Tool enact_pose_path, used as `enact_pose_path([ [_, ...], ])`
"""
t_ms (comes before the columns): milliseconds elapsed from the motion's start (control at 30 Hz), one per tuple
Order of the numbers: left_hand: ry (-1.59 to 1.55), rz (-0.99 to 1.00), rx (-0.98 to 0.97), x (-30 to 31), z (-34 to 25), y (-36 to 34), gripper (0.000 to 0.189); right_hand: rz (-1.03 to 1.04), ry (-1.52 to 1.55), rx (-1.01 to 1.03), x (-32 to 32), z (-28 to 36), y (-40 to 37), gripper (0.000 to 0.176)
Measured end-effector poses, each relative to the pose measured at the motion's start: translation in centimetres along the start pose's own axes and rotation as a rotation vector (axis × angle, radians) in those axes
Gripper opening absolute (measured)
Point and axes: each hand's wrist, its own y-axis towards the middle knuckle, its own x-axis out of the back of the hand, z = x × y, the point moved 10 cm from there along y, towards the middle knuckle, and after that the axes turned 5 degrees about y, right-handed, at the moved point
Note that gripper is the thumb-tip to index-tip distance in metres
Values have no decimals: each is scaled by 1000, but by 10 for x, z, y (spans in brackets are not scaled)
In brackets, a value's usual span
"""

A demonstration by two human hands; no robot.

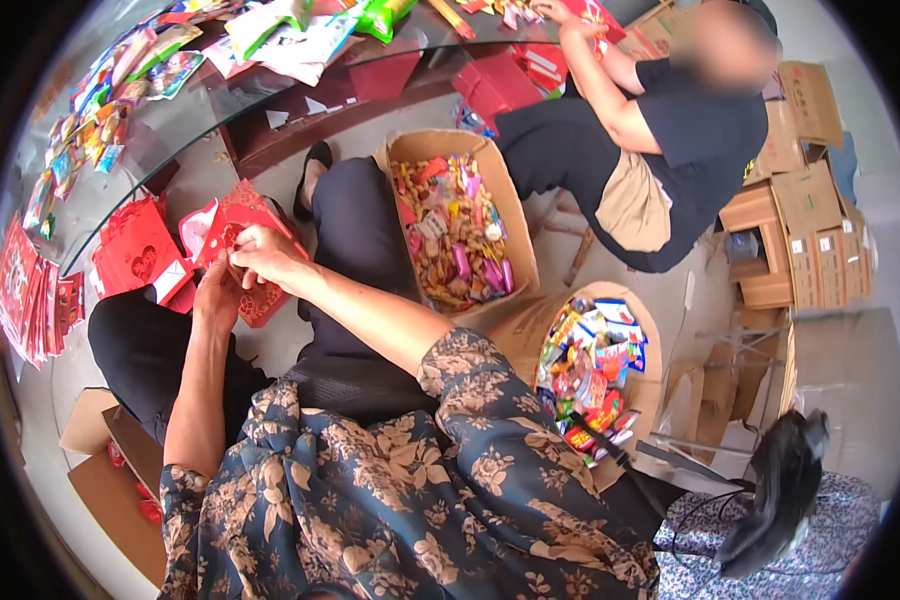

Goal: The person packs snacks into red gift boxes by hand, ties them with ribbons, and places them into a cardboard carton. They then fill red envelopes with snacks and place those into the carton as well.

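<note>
Sitting beside a glass table [170,125], we have a carton of snacks [520,238] beside our right leg. Between our knees is a red bag [257,207], its edge pinched by our left hand [218,293]; our right hand [267,256] curls against it, exact hold hidden.

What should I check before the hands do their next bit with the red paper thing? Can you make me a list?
1. Left hand and right hand both at the red patterned paper packaging: ok, they meet there.
2. Firm grip: cannot tell, the hands crowd together and hide it.
3. Packaging open inside: cannot tell, the hands cover part of it.
4. One hand free: not ok, both are busy.
5. Long brown cardboard box stocked: ok, it holds colourful mixed snacks.
6. Round brown cardboard container stocked: ok, it holds bright, shiny packets.
</note>
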Motion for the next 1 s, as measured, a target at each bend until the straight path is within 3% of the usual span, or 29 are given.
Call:
enact_pose_path([
  [100, -36, 80, -29, -2, 1, 5, 24, 117, 166, -154, -13, -34, 11, 20],
  [133, -89, 239, 38, -23, -2, 0, 22, 132, 245, -177, -15, -44, 10, 17],
  [167, -30, -4, 24, -6, 3, -2, 21, 162, 320, -206, -23, -54, 12, 15],
  [200, 9, -12, 56, -30, -4, -20, 22, 174, 284, -193, -23, -64, 17, 12],
  [233, -78, 104, 98, -34, 5, -13, 25, 187, 387, -220, -27, -73, 16, 10],
  [300, -61, -33, 226, -34, 16, -25, 30, 61, 252, -282, -17, -68, 8, 14],
  [367, -86, 27, 120, -12, 37, -8, 28, 141, 246, -218, -19, -58, 7, 27],
  [400, -53, 46, 127, -36, 15, -29, 28, 97, 165, -230, -17, -56, 5, 29],
  [467, -51, 28, -7, -22, 31, 4, 23, 81, 112, -251, -7, -66, 7, 24],
  [500, -81, -187, 28, 2, 53, 36, 14, 81, 66, -262, -3, -69, 8, 22],
  [533, -145, -235, -6, -19, 19, -10, 12, 126, 18, -229, 0, -73, 11, 21],
  [633, -6, -336, -216, -13, -12, -20, 9, 155, -314, -133, -11, -53, 10, 26],
  [733, 246, -404, -144, -2, -27, -22, 8, 221, -468, -40, -18, -54, 13, 31],
  [767, 1004, -319, -405, -10, -35, 7, 10, 194, -443, -84, -26, -51, 3, 29],
  [833, 1085, -130, -554, -5, -7, 52, 14, 314, -572, -6, -32, -64, -6, 26],
  [867, 439, -68, -359, 14, 12, 67, 11, 356, -750, 117, -38, -59, -12, 23],
  [933, -178, -147, -111, 10, 20, 39, 8, 396, -858, 276, -57, -39, -32, 18],
  [967, -161, -285, -88, 1, -4, 1, 9, 404, -889, 327, -59, -36, -36, 18],
  [1000, -206, -282, -89, 0, -5, -1, 8, 398, -869, 233, -56, -39, -34, 17],
])
